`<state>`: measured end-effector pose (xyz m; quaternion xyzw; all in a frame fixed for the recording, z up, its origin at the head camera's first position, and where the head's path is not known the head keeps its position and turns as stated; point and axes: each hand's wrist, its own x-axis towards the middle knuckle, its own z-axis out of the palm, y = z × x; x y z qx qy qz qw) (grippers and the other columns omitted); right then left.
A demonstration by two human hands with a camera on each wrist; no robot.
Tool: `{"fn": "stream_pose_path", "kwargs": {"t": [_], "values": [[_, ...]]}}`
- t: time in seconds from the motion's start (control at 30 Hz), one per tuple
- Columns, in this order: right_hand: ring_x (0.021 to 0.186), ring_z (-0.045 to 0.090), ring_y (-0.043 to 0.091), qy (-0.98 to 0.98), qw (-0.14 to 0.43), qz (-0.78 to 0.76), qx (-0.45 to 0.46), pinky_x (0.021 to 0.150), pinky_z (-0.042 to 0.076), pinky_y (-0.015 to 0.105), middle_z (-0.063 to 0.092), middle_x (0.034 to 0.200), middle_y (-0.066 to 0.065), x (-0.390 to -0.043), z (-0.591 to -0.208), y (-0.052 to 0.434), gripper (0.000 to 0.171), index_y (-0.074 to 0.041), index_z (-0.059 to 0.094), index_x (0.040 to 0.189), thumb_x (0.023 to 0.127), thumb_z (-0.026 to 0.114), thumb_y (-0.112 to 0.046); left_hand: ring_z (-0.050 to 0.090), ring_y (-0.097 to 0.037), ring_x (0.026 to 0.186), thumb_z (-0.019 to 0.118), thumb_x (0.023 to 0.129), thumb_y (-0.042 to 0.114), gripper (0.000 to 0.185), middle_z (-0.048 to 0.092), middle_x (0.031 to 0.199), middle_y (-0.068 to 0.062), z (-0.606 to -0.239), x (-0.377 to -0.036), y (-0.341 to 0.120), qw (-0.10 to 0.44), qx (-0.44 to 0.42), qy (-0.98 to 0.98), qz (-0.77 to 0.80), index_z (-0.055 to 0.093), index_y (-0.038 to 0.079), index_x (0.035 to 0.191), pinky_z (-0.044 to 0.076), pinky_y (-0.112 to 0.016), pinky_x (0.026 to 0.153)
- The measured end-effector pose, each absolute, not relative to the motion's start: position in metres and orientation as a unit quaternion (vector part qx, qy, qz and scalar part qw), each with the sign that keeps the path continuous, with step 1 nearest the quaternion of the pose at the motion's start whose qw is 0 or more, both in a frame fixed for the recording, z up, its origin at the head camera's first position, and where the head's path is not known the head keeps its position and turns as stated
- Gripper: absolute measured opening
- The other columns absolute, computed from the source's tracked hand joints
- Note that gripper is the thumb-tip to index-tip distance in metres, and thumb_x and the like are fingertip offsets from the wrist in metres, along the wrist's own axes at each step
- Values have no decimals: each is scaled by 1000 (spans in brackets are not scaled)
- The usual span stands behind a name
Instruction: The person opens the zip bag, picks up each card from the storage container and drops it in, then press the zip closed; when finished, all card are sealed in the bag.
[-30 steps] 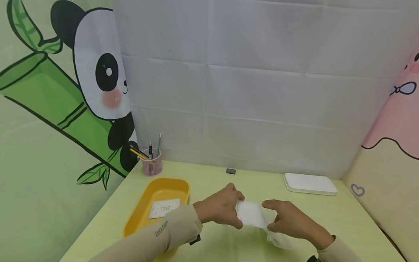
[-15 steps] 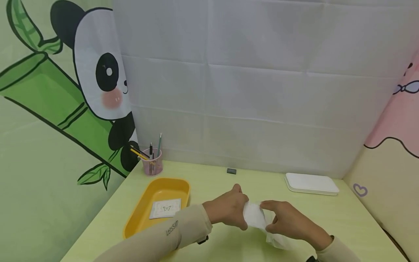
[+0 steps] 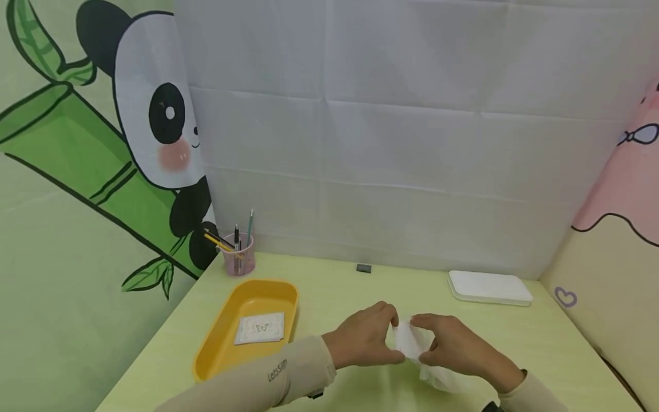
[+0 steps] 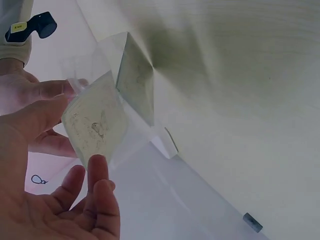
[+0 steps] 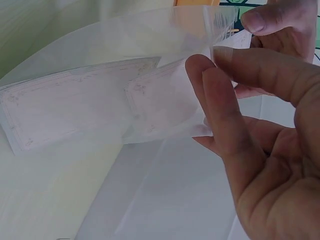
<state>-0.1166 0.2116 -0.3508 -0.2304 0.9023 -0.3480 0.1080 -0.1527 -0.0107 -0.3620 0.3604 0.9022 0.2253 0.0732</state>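
Note:
My left hand (image 3: 364, 337) pinches a printed card (image 4: 92, 120) by its edges, between thumb and fingertips. Opposite it, my right hand (image 3: 460, 346) grips the mouth of a clear plastic bag (image 5: 120, 37) with thumb and fingers. Part of the pale card lies within the bag's opening, between the two hands. Another card (image 5: 65, 110) is inside the bag, overlapped by the first in the right wrist view. Both hands are held above the table, fingertips close to each other.
A yellow tray (image 3: 216, 337) at the left holds several butterfly-printed cards (image 3: 260, 328). Behind it stands a pink mesh cup (image 3: 239, 263) with pens and pencils. A small dark block (image 3: 364, 268) and a white case (image 3: 490, 287) lie along the table's back edge.
My left hand has moved right, towards the right hand, and less of the card shows between them. The right hand stays almost where it was.

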Motion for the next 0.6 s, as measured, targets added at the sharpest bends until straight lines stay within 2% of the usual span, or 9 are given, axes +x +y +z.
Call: {"fn": "stream_pose_path", "kwargs": {"t": [0.17,0.27,0.33,0.47,0.6], "values": [[70,68,7,904,105,-343,-234,64,54,27,52,137,32,-118,-351,210,62,14,52,135,80,77,2,54,2,75,82,82,48,43,61,104,9,-370,-153,-11,54,360,896,254,62,17,105,46,-18,64],[71,68,7,903,106,-343,-235,63,54,27,52,137,33,-118,-351,209,62,14,51,135,80,77,2,56,2,79,81,82,48,44,62,107,8,-372,-152,-11,40,364,895,256,63,16,105,46,-17,66],[70,68,7,903,107,-343,-235,63,54,26,52,137,33,-118,-352,208,63,14,51,135,79,77,2,55,2,80,81,82,48,43,61,115,6,-374,-150,-10,32,364,896,253,64,16,104,46,-16,66],[70,68,7,901,108,-347,-237,62,54,27,53,137,32,-118,-351,207,62,14,51,135,79,76,3,53,4,72,79,83,50,42,56,125,6,-376,-148,-8,27,353,901,252,67,17,106,46,-17,65],[71,68,7,901,106,-347,-238,62,54,27,53,137,30,-119,-351,207,62,13,51,136,80,76,2,49,3,60,77,84,52,42,52,127,10,-379,-146,-6,21,351,908,228,71,21,112,45,-19,62]]}}
